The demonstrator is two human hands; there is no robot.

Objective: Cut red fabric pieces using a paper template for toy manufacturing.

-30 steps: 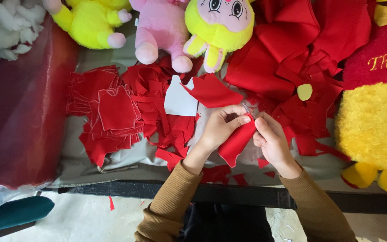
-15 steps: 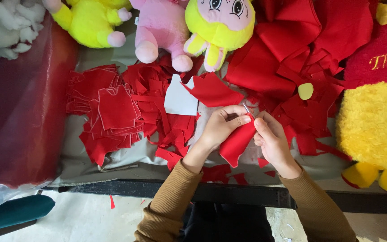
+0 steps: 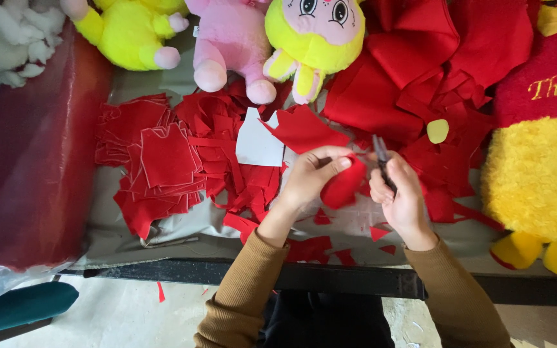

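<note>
My left hand (image 3: 311,175) pinches a small piece of red fabric (image 3: 344,185) between thumb and fingers above the table. Just right of it, my right hand (image 3: 400,200) grips a pair of dark scissors (image 3: 381,158), blades pointing up and away beside the fabric's upper edge. Both wrists wear brown sleeves. Small red offcuts (image 3: 320,248) lie on the grey cloth under my hands.
A stack of cut red shapes (image 3: 162,158) and a white paper template (image 3: 258,140) lie left. Yellow (image 3: 130,35), pink (image 3: 230,45) and yellow-hooded (image 3: 317,38) plush toys line the back. Red cloth (image 3: 433,58) is heaped at the back right, a big yellow plush (image 3: 536,180) beyond it.
The red piece has turned and bunched in my left hand. My right hand has shifted right and the scissors now show, raised beside the fabric.
</note>
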